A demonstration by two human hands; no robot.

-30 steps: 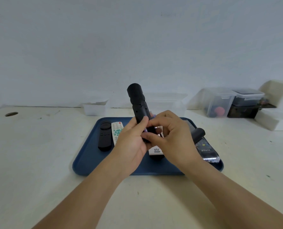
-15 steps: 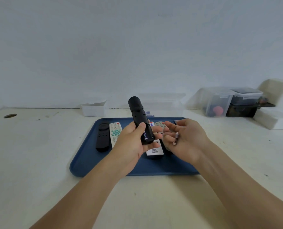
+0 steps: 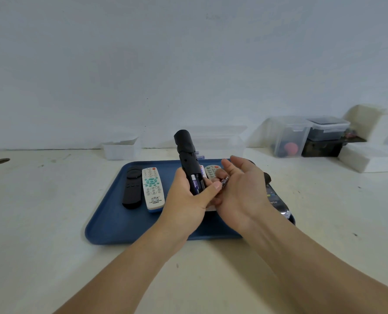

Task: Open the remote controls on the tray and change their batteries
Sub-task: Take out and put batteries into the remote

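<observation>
My left hand grips a black remote upright above the blue tray. Its battery bay faces me with one battery seated inside. My right hand is beside it, palm turned up, and holds a second battery in its fingers close to the bay. On the tray lie a flat black remote, a white remote with green buttons, a grey remote partly hidden by my hands, and a dark glossy remote at the right.
Against the wall stand a small white box, a clear lidded container, and more clear bins with white foam blocks at the right. A round hole marks the table's far left.
My right hand pulled away from the black remote with a battery, opened palm up, and now sits close beside the bay again. The left hand lowered the remote slightly.
</observation>
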